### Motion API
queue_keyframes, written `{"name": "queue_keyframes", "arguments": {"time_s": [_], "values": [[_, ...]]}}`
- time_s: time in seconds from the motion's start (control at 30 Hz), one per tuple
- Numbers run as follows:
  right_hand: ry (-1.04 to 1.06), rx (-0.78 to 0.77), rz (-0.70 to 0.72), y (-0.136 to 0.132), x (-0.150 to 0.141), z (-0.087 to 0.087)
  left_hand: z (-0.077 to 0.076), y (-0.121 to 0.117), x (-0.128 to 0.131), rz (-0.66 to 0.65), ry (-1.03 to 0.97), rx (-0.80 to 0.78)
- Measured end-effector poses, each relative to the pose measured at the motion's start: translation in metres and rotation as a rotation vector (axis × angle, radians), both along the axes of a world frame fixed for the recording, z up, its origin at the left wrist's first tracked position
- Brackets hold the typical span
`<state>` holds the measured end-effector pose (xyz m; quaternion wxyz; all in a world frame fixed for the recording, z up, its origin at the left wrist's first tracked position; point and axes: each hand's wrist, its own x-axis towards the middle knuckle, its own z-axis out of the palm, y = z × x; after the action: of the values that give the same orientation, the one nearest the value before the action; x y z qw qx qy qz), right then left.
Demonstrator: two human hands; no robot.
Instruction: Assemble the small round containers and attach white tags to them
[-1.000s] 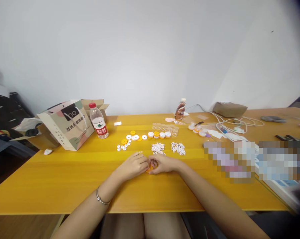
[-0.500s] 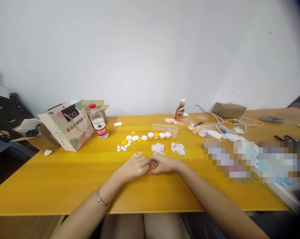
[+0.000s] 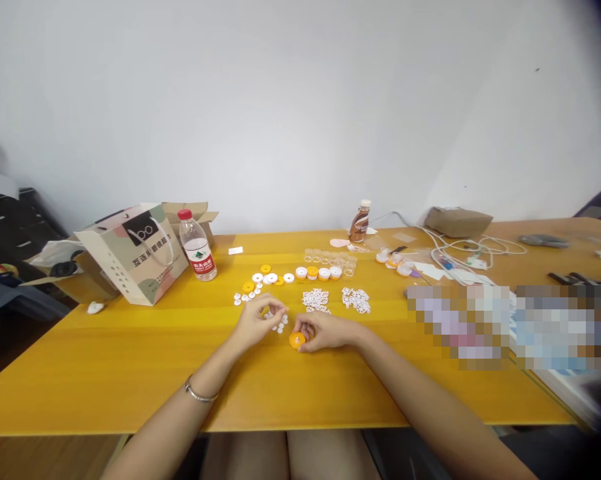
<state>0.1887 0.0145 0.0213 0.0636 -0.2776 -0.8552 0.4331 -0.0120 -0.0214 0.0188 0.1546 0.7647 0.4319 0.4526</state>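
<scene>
My right hand [image 3: 321, 331] grips the edge of an orange round disc [image 3: 295, 342] with a small pale piece at its centre, low over the table. My left hand [image 3: 258, 323] is to its left, thumb and forefinger pinched together; whatever may be between them is too small to make out. Beneath and beside the left fingers lie several small white round pieces [image 3: 281, 328]. Just beyond my hands is a pile of white openwork pieces [image 3: 315, 299], with a second white openwork pile [image 3: 356, 299] to its right.
Farther back are white and yellow discs [image 3: 288, 278], a row of orange-and-white round pieces [image 3: 324, 274] and clear plastic rings [image 3: 349, 266]. White knobbed pieces [image 3: 237, 299] lie left. A water bottle [image 3: 199, 250] and paper bag [image 3: 135, 257] stand left; a brown bottle [image 3: 360, 223] and cables [image 3: 438, 247] right.
My left hand has moved left, away from the orange disc, uncovering it and the small white pieces. My right hand still grips the disc in nearly the same place.
</scene>
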Motion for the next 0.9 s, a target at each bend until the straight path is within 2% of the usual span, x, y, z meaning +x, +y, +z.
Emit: {"name": "queue_keyframes", "arguments": {"time_s": [0.1, 0.3, 0.57, 0.7, 0.9], "values": [[0.008, 0.023, 0.013, 0.001, 0.001, -0.002, -0.002, 0.006, -0.004, 0.096, -0.091, -0.07], [0.006, 0.073, 0.027, 0.002, 0.0, -0.003, -0.008, 0.017, -0.012, 0.17, -0.16, -0.132], [0.002, 0.073, 0.033, 0.002, 0.0, -0.002, -0.033, 0.036, -0.019, 0.186, 0.09, -0.166], [0.019, 0.076, 0.029, 0.002, 0.0, -0.002, -0.033, 0.036, -0.017, 0.206, 0.207, -0.152], [0.062, 0.053, 0.023, 0.001, 0.0, 0.002, -0.032, 0.036, -0.016, 0.235, 0.274, -0.135]]}}
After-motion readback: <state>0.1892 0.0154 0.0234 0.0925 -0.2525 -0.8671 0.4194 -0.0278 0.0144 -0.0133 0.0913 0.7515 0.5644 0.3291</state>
